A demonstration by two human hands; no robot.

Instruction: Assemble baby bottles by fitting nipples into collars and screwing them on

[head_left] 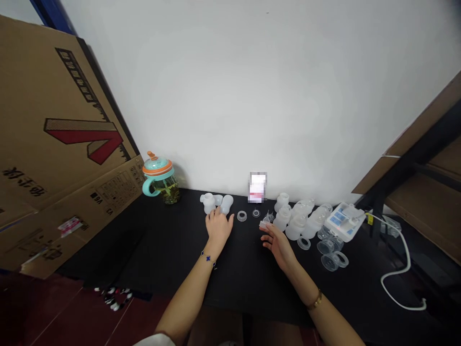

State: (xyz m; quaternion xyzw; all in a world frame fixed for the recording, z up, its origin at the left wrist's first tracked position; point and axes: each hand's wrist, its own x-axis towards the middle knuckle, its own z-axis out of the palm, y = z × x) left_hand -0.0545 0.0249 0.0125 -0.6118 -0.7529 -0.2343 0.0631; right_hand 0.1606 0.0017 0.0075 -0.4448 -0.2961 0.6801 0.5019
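My left hand lies palm down with its fingers apart. Its fingertips reach a white milk bottle that leans over; whether they press on it I cannot tell. Just left of that is another white bottle. My right hand is partly curled, with a small pale piece at its thumb and index fingertips. Clear soft valve-like parts sit right behind those fingers. Between the hands are a pale ring and a smaller clear disc.
On the right stand several milky bottles, a loose ring, clear cups and a white device with a white cable. A tea-filled jug and large carton are left. A lit phone leans on the wall.
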